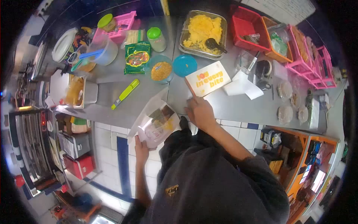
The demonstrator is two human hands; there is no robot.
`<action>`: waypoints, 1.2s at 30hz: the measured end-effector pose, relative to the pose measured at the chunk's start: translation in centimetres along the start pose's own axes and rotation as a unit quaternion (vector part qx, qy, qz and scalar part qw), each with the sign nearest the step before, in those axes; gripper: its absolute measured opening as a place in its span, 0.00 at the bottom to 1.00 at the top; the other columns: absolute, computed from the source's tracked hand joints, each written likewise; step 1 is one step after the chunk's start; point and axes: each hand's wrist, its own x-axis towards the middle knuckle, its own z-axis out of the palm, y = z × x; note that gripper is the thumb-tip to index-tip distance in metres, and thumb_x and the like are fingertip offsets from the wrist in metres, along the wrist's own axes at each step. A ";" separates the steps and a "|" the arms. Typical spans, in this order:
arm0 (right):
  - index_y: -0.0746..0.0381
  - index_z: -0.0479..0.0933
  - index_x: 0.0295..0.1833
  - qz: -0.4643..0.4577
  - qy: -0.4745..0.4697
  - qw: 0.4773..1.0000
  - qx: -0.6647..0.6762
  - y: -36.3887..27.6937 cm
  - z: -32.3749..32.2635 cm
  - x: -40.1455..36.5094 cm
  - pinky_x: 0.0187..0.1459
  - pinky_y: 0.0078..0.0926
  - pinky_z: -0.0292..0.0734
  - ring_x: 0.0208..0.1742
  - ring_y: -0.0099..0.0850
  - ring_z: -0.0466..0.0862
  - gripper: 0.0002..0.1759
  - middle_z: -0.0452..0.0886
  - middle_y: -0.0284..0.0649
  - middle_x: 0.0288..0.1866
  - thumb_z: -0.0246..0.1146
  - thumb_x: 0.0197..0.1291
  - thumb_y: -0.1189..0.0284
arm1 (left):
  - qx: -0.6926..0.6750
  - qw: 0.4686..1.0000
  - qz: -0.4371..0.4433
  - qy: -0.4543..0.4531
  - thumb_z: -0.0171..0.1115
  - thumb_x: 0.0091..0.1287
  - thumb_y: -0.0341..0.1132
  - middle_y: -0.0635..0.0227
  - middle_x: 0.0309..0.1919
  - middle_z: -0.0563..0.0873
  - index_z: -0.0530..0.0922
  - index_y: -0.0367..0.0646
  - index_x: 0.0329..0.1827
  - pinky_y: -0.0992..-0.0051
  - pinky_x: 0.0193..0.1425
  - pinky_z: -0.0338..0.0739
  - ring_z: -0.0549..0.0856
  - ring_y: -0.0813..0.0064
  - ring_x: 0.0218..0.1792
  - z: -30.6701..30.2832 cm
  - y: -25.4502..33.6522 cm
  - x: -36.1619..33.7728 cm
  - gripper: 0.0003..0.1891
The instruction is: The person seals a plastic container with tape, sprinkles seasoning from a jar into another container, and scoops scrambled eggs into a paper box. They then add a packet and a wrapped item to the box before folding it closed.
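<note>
My left hand (141, 148) is closed on the lower left edge of a clear printed plastic bag (154, 125), which is held in front of the counter's edge. My right hand (200, 112) is at the near corner of a white box (209, 79) with yellow and orange lettering, its fingers closed on that corner. Behind the bag stands a tub of orange-brown crumbs (161, 71), with a round blue lid (185, 66) beside it. A green-handled knife or spatula (126, 93) lies on the counter to the left.
A glass tray of yellow food (203, 31) holds a black scoop. Red bin (250, 29) and pink baskets (317, 67) line the back right. A green packet (137, 58), green-lidded jar (156, 39) and metal container (90, 92) stand left; small clear cups (285, 114) sit right.
</note>
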 end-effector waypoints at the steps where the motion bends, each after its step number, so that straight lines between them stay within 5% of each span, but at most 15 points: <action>1: 0.68 0.78 0.52 0.021 0.011 0.998 0.054 -0.3 0.3 -0.1 0.51 0.44 0.79 0.48 0.51 0.82 0.19 0.81 0.53 0.47 0.66 0.62 0.65 | -0.021 1.000 -0.003 -0.019 0.41 0.73 0.25 0.47 0.54 0.79 0.58 0.32 0.70 0.62 0.41 0.92 0.85 0.56 0.51 0.4 0.7 0.1 0.22; 8: 0.71 0.76 0.55 0.069 -0.068 0.979 0.177 0.3 2.5 -1.9 0.49 0.48 0.79 0.47 0.58 0.83 0.21 0.82 0.59 0.44 0.62 0.66 0.64 | 0.138 0.986 0.085 -0.041 0.45 0.73 0.27 0.45 0.44 0.83 0.65 0.35 0.65 0.62 0.35 0.87 0.89 0.60 0.41 0.5 2.0 3.5 0.18; 12: 0.70 0.76 0.55 0.113 -0.035 0.977 0.178 -0.2 3.4 -0.3 0.50 0.46 0.79 0.46 0.56 0.83 0.20 0.82 0.58 0.42 0.63 0.64 0.67 | 0.162 0.985 0.023 -0.049 0.51 0.74 0.31 0.44 0.42 0.84 0.68 0.36 0.64 0.58 0.35 0.82 0.88 0.56 0.37 -0.6 6.4 6.2 0.18; 13: 0.70 0.76 0.55 0.108 -0.040 0.977 0.179 -1.0 2.6 0.5 0.50 0.46 0.79 0.46 0.56 0.83 0.20 0.82 0.58 0.42 0.63 0.64 0.67 | 0.284 0.957 0.051 -0.029 0.55 0.73 0.33 0.46 0.41 0.84 0.70 0.36 0.62 0.58 0.38 0.81 0.87 0.53 0.36 -1.5 6.5 6.8 0.18; 15: 0.71 0.78 0.52 0.027 0.194 0.978 0.071 -2.4 0.7 2.5 0.50 0.43 0.79 0.46 0.54 0.82 0.19 0.83 0.56 0.43 0.66 0.60 0.68 | 0.398 0.914 0.074 -0.007 0.58 0.72 0.35 0.47 0.41 0.84 0.72 0.35 0.60 0.57 0.40 0.80 0.85 0.49 0.35 -1.5 8.4 7.4 0.18; 17: 0.70 0.78 0.50 -0.036 0.216 0.974 0.050 -3.2 -1.0 5.8 0.49 0.43 0.79 0.46 0.52 0.83 0.18 0.83 0.54 0.43 0.66 0.59 0.68 | 0.399 0.816 0.291 0.300 0.65 0.69 0.37 0.49 0.35 0.84 0.76 0.33 0.52 0.60 0.45 0.79 0.83 0.47 0.38 -0.9 11.8 6.5 0.17; 19: 0.69 0.79 0.48 -0.099 0.236 0.966 0.027 -2.8 -0.5 7.7 0.49 0.42 0.79 0.46 0.51 0.83 0.17 0.83 0.52 0.43 0.67 0.57 0.69 | 0.390 0.803 0.370 0.257 0.65 0.69 0.37 0.50 0.36 0.83 0.76 0.32 0.51 0.62 0.47 0.78 0.82 0.49 0.40 -1.6 13.3 8.2 0.17; 20: 0.68 0.78 0.48 -0.089 0.135 0.983 0.087 -2.2 0.1 8.3 0.50 0.43 0.78 0.44 0.50 0.82 0.17 0.82 0.51 0.41 0.67 0.56 0.69 | 0.377 0.780 0.451 0.214 0.66 0.69 0.37 0.51 0.37 0.83 0.76 0.30 0.49 0.64 0.49 0.77 0.81 0.51 0.42 -2.0 13.7 9.0 0.17; 21: 0.68 0.78 0.48 -0.079 0.034 0.986 0.144 -1.8 0.5 8.9 0.51 0.44 0.77 0.43 0.50 0.82 0.17 0.82 0.50 0.40 0.67 0.55 0.70 | 0.374 0.781 0.450 0.219 0.66 0.69 0.37 0.51 0.37 0.83 0.76 0.30 0.49 0.64 0.49 0.77 0.81 0.51 0.42 -2.4 13.6 9.5 0.17; 23: 0.67 0.77 0.48 -0.084 0.005 0.984 0.156 -1.6 1.4 9.2 0.53 0.43 0.76 0.42 0.50 0.82 0.15 0.82 0.49 0.39 0.64 0.56 0.72 | 0.292 0.917 0.270 0.025 0.61 0.73 0.38 0.55 0.45 0.83 0.76 0.31 0.52 0.69 0.51 0.75 0.80 0.60 0.43 -3.0 13.1 10.2 0.16; 26: 0.67 0.76 0.49 -0.047 0.050 0.985 0.158 -2.5 4.0 8.5 0.53 0.41 0.75 0.42 0.49 0.82 0.14 0.81 0.49 0.40 0.59 0.58 0.75 | 0.102 0.954 0.278 -0.052 0.55 0.78 0.40 0.61 0.50 0.82 0.76 0.33 0.56 0.71 0.49 0.74 0.79 0.70 0.42 -2.1 10.0 11.8 0.16; 29: 0.67 0.73 0.49 -0.046 0.235 0.911 0.335 -4.9 6.3 8.5 0.48 0.35 0.74 0.42 0.39 0.81 0.11 0.79 0.47 0.39 0.54 0.61 0.77 | -0.178 0.977 0.106 0.039 0.52 0.80 0.43 0.67 0.48 0.81 0.75 0.36 0.58 0.76 0.44 0.74 0.76 0.79 0.42 1.7 8.3 11.4 0.18; 32: 0.66 0.68 0.48 0.086 0.261 0.846 0.458 -6.8 7.2 8.9 0.44 0.27 0.70 0.40 0.25 0.71 0.09 0.73 0.39 0.37 0.52 0.75 0.70 | -0.213 0.944 0.197 0.155 0.52 0.80 0.47 0.70 0.43 0.78 0.73 0.40 0.59 0.81 0.36 0.70 0.74 0.85 0.38 6.2 10.9 10.6 0.19; 35: 0.65 0.69 0.51 0.146 0.246 0.852 0.439 -7.6 7.2 9.7 0.48 0.29 0.69 0.42 0.27 0.70 0.16 0.71 0.40 0.40 0.51 0.77 0.61 | -0.229 0.942 0.124 0.211 0.52 0.80 0.49 0.73 0.39 0.75 0.71 0.43 0.59 0.85 0.32 0.64 0.70 0.89 0.34 8.4 13.1 10.4 0.19; 36: 0.65 0.69 0.51 0.145 0.247 0.852 0.439 -7.7 7.2 9.8 0.48 0.29 0.69 0.42 0.27 0.70 0.16 0.71 0.40 0.40 0.51 0.77 0.61 | -0.248 0.932 0.180 0.196 0.52 0.79 0.50 0.74 0.37 0.74 0.70 0.44 0.57 0.83 0.30 0.63 0.68 0.89 0.31 8.6 13.9 10.7 0.18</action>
